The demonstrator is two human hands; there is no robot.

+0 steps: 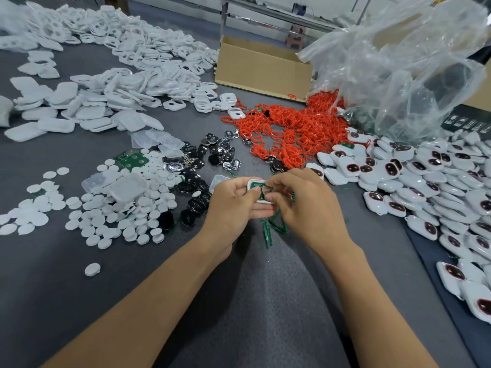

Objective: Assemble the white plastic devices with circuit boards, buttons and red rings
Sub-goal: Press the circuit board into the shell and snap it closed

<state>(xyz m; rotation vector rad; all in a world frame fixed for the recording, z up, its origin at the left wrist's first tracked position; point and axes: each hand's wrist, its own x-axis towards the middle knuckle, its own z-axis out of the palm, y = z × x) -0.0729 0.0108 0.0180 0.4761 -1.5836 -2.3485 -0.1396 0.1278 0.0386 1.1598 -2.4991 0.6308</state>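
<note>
Over the middle of the grey bench [265,301] the person holds one white shell [252,181] up between both hands. The left grip [233,200] is curled round the shell's near-left side, thumb laid across its face and fingers beneath. The right grip [305,205] comes in from the other side, its fingertips pinching a silvery disc [266,190] that sits on the green circuit board [257,185] inside the shell. A bit of red ring [288,194] shows under the right fingers; whether they hold it I cannot tell. Just below the hands a few green strips [267,232] lie on the bench. To the left spreads a scatter of white round buttons [119,208], with some clear plastic lids [125,185] on top of them and a green board panel [131,158] at the far edge. Between the buttons and the hands lies a patch of dark, shiny small parts [207,155]. Beyond the hands sits a big tangle of red rings [292,131], spilling from a crumpled clear plastic bag [398,62]. A cardboard box [263,67] stands behind the rings, touching the bag. Far left and across the back lies a long heap of empty white shells [119,75], and down the right side runs a pile of closed white devices [425,181], each with a dark oval window.
</note>
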